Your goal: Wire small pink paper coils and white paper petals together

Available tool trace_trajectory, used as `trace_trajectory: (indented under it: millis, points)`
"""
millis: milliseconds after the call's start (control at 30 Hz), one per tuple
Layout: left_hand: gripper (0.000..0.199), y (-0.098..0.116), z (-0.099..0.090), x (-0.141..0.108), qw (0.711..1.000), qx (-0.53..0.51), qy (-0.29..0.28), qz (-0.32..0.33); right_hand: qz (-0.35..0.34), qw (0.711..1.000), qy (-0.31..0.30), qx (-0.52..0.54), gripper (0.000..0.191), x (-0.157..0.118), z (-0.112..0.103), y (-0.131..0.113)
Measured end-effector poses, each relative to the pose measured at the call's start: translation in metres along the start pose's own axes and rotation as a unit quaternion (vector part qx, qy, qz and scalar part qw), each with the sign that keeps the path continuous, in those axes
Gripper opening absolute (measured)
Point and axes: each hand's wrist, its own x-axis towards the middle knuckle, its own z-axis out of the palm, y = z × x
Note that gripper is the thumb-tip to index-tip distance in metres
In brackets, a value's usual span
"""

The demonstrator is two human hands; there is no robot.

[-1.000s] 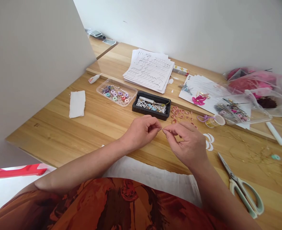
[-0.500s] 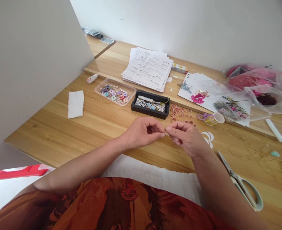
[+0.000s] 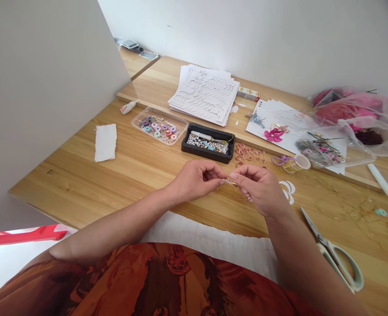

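Note:
My left hand (image 3: 200,179) pinches one end of a short row of small pale beads (image 3: 227,181) between thumb and forefinger. Opposite it, my right hand (image 3: 255,182) is closed on thin gold wire (image 3: 233,183) that runs from the beads. The fingertips of both hands almost meet above the wooden table. Just behind them stands a black tray (image 3: 207,154) of silver beads with a white-handled tool lying in it. Small pink wire loops (image 3: 244,151) lie beyond my right hand, and white curved paper cut-outs (image 3: 289,188) are beside it.
Scissors (image 3: 325,245) lie by my right forearm. A clear tray (image 3: 137,124) of coloured spools and beads sits left of the black one. Tangled gold wire (image 3: 342,199) spreads at right, near a small tub (image 3: 301,163). Paper sheets (image 3: 203,94) and plastic bags (image 3: 352,112) lie behind.
My right hand has turned slightly and the gold wire by the beads shows more. Both hands stay in nearly the same place; the whole view has shifted a little.

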Motion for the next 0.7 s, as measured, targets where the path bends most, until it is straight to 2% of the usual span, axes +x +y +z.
trace_trajectory:
  millis: [167, 533, 700]
  points:
    - [0.012, -0.0012, -0.0005, 0.0011, 1.0, 0.002, -0.002, 0.006, -0.018, 1.0, 0.01, -0.004, 0.029, 0.0016, -0.0021, 0.0054]
    - [0.011, -0.0057, -0.0012, 0.0002, 0.998, 0.045, -0.013, 0.036, -0.142, 0.984, 0.019, -0.104, 0.012, -0.0027, 0.0052, 0.0041]
    - [0.008, -0.0041, -0.0007, -0.001, 0.997, 0.062, -0.011, 0.047, -0.156, 0.979, 0.027, -0.131, 0.012, -0.0029, 0.0073, 0.0059]
